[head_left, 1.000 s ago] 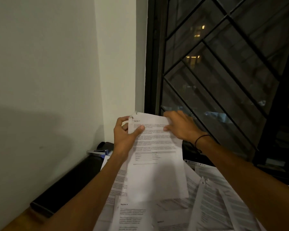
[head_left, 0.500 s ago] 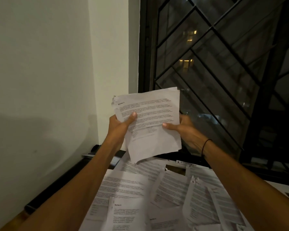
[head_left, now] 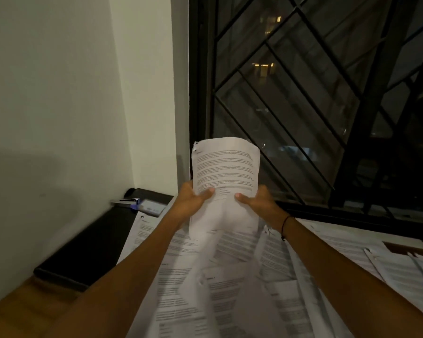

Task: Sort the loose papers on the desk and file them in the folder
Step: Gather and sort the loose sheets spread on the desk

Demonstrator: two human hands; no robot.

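Both hands, left hand [head_left: 190,201] and right hand [head_left: 259,201], now grip the paper sheaf [head_left: 225,167] lower down (upright, bowed), squaring it for filing.

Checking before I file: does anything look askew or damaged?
The held sheets bow between the left hand and right hand. Loose papers overlap crookedly on the desk.

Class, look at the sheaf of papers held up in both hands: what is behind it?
Behind the sheaf stand the window grille and dark glass. The fingers of the left hand and right hand behind it are hidden.
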